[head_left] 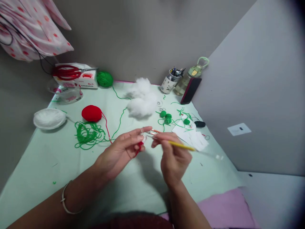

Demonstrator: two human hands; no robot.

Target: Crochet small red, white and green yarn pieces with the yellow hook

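My left hand (119, 152) pinches a small piece of red and white yarn work (141, 145) between thumb and fingers. My right hand (175, 157) grips a crochet hook with a yellow handle (182, 145), its thin metal tip pointing left to the yarn work. A red yarn ball (91, 113) sits behind my left hand, with a red strand leading down toward it. Loose green yarn (89, 135) lies in a tangle just left of that strand. White yarn (49, 118) rests at the far left.
White stuffing (141, 98) lies at the back middle. Behind stand a green yarn ball (105, 79), red scissors (68, 72) on a box, a pen cup (169, 82), a bottle (184, 83) and a phone (191, 91). Small green pieces (168, 118) and white papers (193, 136) lie right.
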